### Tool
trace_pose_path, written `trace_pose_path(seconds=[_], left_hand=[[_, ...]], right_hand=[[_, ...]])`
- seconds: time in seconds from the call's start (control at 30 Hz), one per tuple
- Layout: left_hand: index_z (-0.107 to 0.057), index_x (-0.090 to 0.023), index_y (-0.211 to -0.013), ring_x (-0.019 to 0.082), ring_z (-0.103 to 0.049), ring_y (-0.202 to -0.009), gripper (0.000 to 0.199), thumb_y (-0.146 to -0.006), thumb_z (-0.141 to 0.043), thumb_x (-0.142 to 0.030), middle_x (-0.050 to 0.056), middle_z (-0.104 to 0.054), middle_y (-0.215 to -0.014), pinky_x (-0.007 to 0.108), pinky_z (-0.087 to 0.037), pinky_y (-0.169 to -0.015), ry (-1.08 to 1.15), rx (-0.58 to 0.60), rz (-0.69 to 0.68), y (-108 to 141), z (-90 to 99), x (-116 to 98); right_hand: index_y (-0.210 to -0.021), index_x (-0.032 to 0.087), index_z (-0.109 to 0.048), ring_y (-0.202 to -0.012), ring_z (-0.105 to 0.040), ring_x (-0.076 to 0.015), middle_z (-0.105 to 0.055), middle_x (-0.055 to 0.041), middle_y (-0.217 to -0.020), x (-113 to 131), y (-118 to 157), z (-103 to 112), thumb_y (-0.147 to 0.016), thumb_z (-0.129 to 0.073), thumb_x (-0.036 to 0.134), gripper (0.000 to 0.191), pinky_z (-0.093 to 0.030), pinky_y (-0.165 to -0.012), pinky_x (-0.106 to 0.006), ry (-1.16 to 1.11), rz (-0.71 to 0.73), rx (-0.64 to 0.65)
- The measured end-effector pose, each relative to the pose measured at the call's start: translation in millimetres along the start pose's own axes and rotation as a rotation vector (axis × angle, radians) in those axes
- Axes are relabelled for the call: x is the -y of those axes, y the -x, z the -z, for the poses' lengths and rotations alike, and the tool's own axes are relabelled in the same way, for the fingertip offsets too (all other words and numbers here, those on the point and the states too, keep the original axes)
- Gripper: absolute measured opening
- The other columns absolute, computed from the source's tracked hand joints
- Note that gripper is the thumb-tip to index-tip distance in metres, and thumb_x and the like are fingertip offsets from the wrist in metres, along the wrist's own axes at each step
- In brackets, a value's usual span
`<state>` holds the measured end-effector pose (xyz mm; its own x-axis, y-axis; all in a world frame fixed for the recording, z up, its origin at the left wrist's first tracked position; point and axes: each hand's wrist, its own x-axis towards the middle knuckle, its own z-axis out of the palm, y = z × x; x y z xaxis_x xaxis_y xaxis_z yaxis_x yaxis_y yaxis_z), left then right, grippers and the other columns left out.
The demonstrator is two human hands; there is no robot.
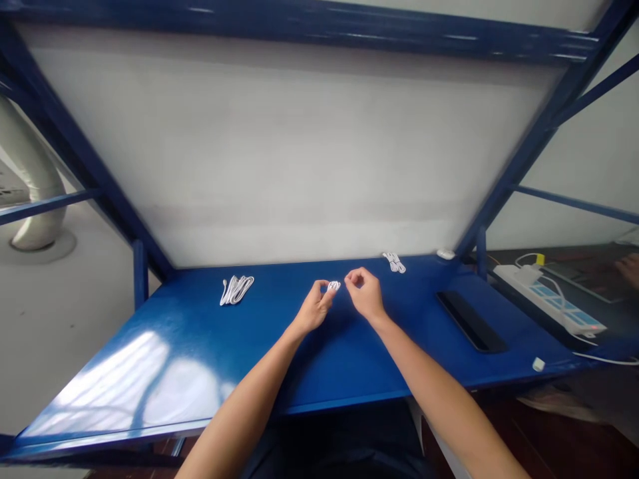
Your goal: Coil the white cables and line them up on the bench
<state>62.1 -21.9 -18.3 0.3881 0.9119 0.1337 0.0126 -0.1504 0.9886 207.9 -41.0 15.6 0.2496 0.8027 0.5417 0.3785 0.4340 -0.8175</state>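
Two bare forearms (239, 406) are seen rising from the bottom of the frame over a blue painted table (344, 366). At centre, the fingertips (327, 290) of the left hand (313, 307) are pinched narrowly on a small white coiled cable (334, 286), which is held at their tips. The right hand (366, 294) is kept just beside that coil, its fingers (351, 279) drawn into a narrow pinch; whether the coil is touched by them cannot be told. Toward lower right, a small white cube (538, 364) is placed at the table's edge, and a flat black pad (471, 321) is laid diagonally beyond it. A longer white cable bundle (237, 290), bound in slim loops, is laid to the left of the hands, while a second small white bundle (394, 263) is placed near the far edge. A white oblong piece (445, 253) is set farther right. A white-and-blue power strip (549, 299) is seen on a dark surface at right, where a blurred hand of another person (630, 269) is cut off by the frame. A pale panel (299, 153) in blue steel bars (299, 30) fills the upper frame.
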Motion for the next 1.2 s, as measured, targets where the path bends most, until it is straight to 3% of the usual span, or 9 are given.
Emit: trace_pose_path(seconds=[0.17,0.33,0.47,0.53,0.67,0.83,0.97,1.07,1.2], left_hand=[[-0.055,-0.019,-0.084,0.011,-0.043,-0.050,0.037,-0.078,-0.059,-0.055,-0.004,-0.051,-0.059,0.022,-0.027,-0.048,-0.394,-0.017,-0.064,4,11.8,-1],[-0.056,-0.022,-0.075,0.022,-0.060,-0.066,0.030,-0.076,-0.062,-0.052,0.007,-0.063,-0.070,0.025,-0.033,-0.056,-0.796,-0.210,0.028,-2,31.0,3],[-0.057,-0.017,-0.101,0.029,-0.066,-0.079,0.032,-0.089,-0.045,-0.044,0.017,-0.068,-0.088,0.032,-0.042,-0.064,-1.252,-0.274,0.204,-15,58.4,1],[-0.057,-0.012,-0.105,0.031,-0.067,-0.081,0.031,-0.092,-0.041,-0.034,0.020,-0.068,-0.088,0.035,-0.044,-0.066,-1.401,-0.262,0.219,-17,73.6,-3],[-0.060,-0.006,-0.102,0.034,-0.065,-0.087,0.030,-0.092,-0.040,-0.026,0.023,-0.066,-0.089,0.037,-0.045,-0.068,-1.526,-0.269,0.225,-12,96.0,-8],[-0.062,-0.008,-0.104,0.035,-0.055,-0.101,0.034,-0.090,-0.042,-0.032,0.023,-0.062,-0.101,0.041,-0.042,-0.078,-1.659,-0.305,0.111,-3,107.1,-9],[-0.061,-0.010,-0.104,0.032,-0.053,-0.099,0.034,-0.092,-0.033,-0.027,0.020,-0.060,-0.102,0.040,-0.038,-0.080,-1.725,-0.359,0.133,-2,120.7,-8],[-0.059,-0.009,-0.106,0.031,-0.053,-0.097,0.036,-0.093,-0.029,-0.023,0.020,-0.059,-0.103,0.038,-0.038,-0.078,-1.734,-0.428,0.184,-2,134.4,-8],[-0.059,-0.008,-0.107,0.033,-0.052,-0.100,0.034,-0.091,-0.034,-0.026,0.021,-0.057,-0.105,0.041,-0.037,-0.082,-1.698,-0.495,0.155,0,140.6,-8]], right_hand=[[-0.068,0.022,-0.048,-0.066,-0.055,-0.0169,-0.062,-0.0041,-0.073,-19,-22,43,-0.074,-0.053,0.025,0.009,-0.046,-0.067,-0.030,0.172,0.008,-0.155],[-0.070,0.020,-0.053,-0.084,-0.053,-0.0235,-0.061,-0.0084,-0.078,-58,-47,141,-0.072,-0.048,0.014,0.008,-0.042,-0.080,-0.035,0.803,0.010,-0.220],[-0.077,0.018,-0.059,-0.091,-0.053,-0.0270,-0.062,-0.0128,-0.088,-88,-56,208,-0.075,-0.048,0.012,0.013,-0.040,-0.074,-0.035,1.137,-0.077,-0.153],[-0.077,0.019,-0.061,-0.084,-0.056,-0.0252,-0.064,-0.0111,-0.083,-99,-57,223,-0.075,-0.051,0.013,0.012,-0.040,-0.070,-0.033,1.158,-0.205,0.072],[-0.078,0.018,-0.064,-0.082,-0.060,-0.0228,-0.068,-0.0094,-0.083,-107,-61,210,-0.077,-0.057,0.021,0.008,-0.041,-0.073,-0.031,1.071,-0.237,0.327],[-0.091,0.017,-0.066,-0.087,-0.064,-0.0216,-0.070,-0.0103,-0.092,-97,-76,154,-0.081,-0.056,0.030,0.019,-0.044,-0.076,-0.028,0.888,-0.302,0.273],[-0.093,0.014,-0.067,-0.098,-0.062,-0.0328,-0.067,-0.0208,-0.099,-96,-88,116,-0.075,-0.064,0.033,0.027,-0.045,-0.079,-0.038,0.870,-0.526,0.170],[-0.083,0.010,-0.068,-0.102,-0.059,-0.0391,-0.065,-0.0274,-0.100,-100,-88,104,-0.070,-0.068,0.027,0.021,-0.043,-0.083,-0.045,0.811,-0.611,0.095],[-0.081,0.011,-0.067,-0.092,-0.063,-0.0340,-0.066,-0.0240,-0.088,-101,-83,100,-0.072,-0.064,0.026,0.018,-0.048,-0.073,-0.040,0.675,-0.666,0.038]])
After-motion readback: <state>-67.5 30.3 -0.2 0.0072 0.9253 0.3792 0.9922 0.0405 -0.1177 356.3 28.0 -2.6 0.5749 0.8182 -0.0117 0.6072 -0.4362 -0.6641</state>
